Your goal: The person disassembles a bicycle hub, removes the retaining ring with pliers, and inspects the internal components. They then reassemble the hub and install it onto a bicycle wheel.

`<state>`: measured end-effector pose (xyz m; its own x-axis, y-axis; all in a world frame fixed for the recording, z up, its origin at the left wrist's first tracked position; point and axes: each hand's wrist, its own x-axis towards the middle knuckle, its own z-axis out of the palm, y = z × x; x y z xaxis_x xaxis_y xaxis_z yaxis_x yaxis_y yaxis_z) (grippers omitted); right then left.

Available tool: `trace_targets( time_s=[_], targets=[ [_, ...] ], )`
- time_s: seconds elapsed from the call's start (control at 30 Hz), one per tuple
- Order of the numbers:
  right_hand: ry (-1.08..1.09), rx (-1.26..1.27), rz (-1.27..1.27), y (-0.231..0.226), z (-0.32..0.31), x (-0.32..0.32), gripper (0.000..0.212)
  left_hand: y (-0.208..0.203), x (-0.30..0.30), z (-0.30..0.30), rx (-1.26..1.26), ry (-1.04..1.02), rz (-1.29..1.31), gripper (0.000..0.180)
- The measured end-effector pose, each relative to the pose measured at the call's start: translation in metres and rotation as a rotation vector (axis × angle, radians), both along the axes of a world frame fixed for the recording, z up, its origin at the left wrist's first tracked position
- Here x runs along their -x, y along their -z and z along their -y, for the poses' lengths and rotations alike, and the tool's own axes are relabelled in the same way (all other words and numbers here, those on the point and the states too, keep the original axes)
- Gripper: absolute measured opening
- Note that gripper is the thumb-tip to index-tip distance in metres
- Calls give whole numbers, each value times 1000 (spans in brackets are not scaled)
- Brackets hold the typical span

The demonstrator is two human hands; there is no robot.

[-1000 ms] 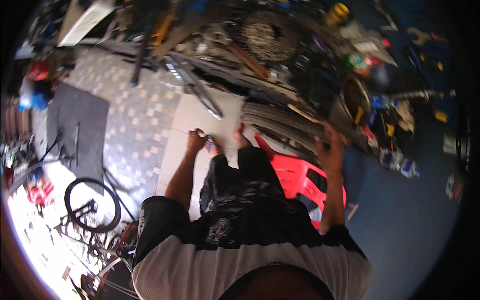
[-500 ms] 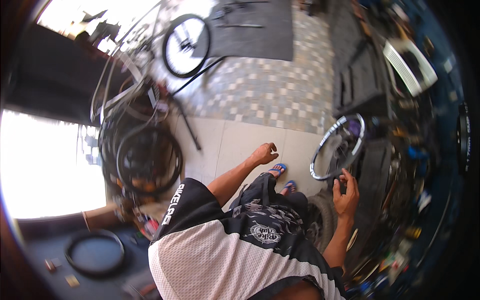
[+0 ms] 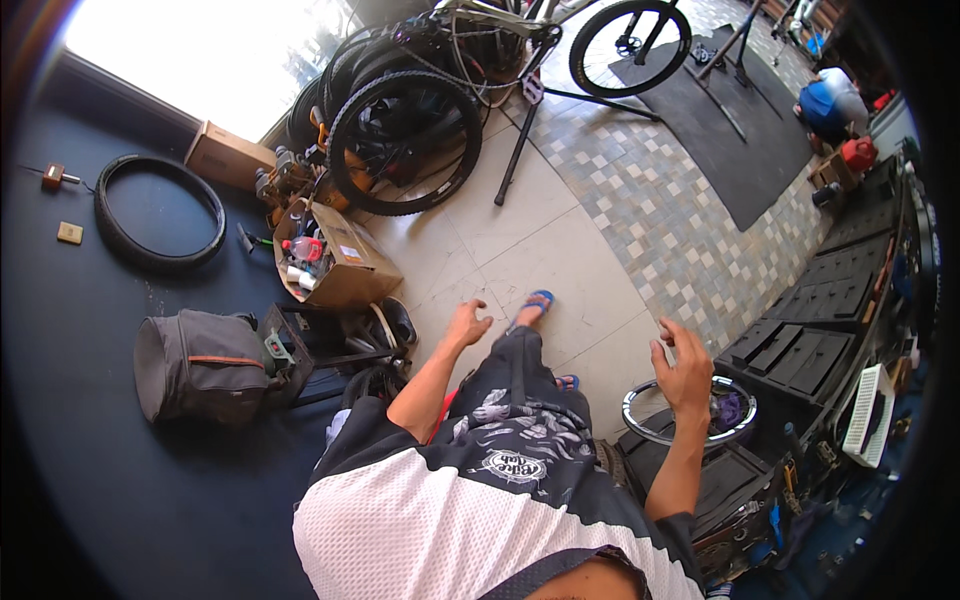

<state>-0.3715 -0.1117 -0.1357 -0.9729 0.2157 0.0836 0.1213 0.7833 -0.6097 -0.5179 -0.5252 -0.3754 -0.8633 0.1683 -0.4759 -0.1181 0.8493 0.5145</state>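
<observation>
My left hand hangs over the pale floor tiles, fingers loosely bent and apart, nothing in it. Nearest to it are my sandalled foot and an open cardboard box of bottles. My right hand is raised at my right side with its fingers spread and nothing held. Behind it in the picture is a bicycle wheel rim, black with white markings, beside the black drawer units. The hand overlaps the rim's edge, but I see no grip on it.
A bicycle on a stand, its front wheel showing, is ahead, with loose tyres beside it. On the left are a wall-hung tyre and a grey bag. Black drawers line the right; another person crouches far right.
My view has turned left, bringing the box, bag and wall into sight, while the bicycle has shifted right in the picture. Both hands remain empty; the right now overlaps the rim.
</observation>
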Motion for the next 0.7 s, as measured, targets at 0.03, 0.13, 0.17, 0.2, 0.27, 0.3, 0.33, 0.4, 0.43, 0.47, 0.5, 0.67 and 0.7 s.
trace_targets(
  time_s=[0.03,0.13,0.17,0.2,0.27,0.3,0.33,0.4,0.43,0.47,0.5,0.67,0.7],
  targets=[
    [-21,-6,20,-3,8,12,39,-4,7,13,-5,-52,-13,68],
    [-75,-5,55,-11,33,52,40,-8,60,52,-33,-215,-195,75],
    [-86,-6,76,-14,41,66,40,-6,82,64,-47,-272,-273,76],
    [-77,-21,89,-14,45,76,40,-8,107,73,-46,-267,-297,77],
    [-55,-46,114,-11,54,100,40,-14,172,92,-42,-255,-343,78],
    [-40,-54,137,-10,61,113,40,-14,207,106,4,-203,-334,77],
    [-19,-64,164,-12,68,127,40,-13,245,120,46,-147,-321,75],
    [34,-83,215,-6,91,162,40,-14,328,148,86,-87,-284,69],
    [66,-95,224,-1,106,179,41,-20,373,162,79,-88,-275,64],
    [84,-88,236,7,122,202,41,-16,417,187,69,-84,-380,55],
    [114,-62,255,16,140,223,41,-18,459,199,60,-67,-429,55],
    [149,80,451,28,235,300,44,-27,648,268,201,-56,-397,66],
    [171,132,496,23,251,308,45,-31,675,271,237,-52,-372,71]
  ],
)
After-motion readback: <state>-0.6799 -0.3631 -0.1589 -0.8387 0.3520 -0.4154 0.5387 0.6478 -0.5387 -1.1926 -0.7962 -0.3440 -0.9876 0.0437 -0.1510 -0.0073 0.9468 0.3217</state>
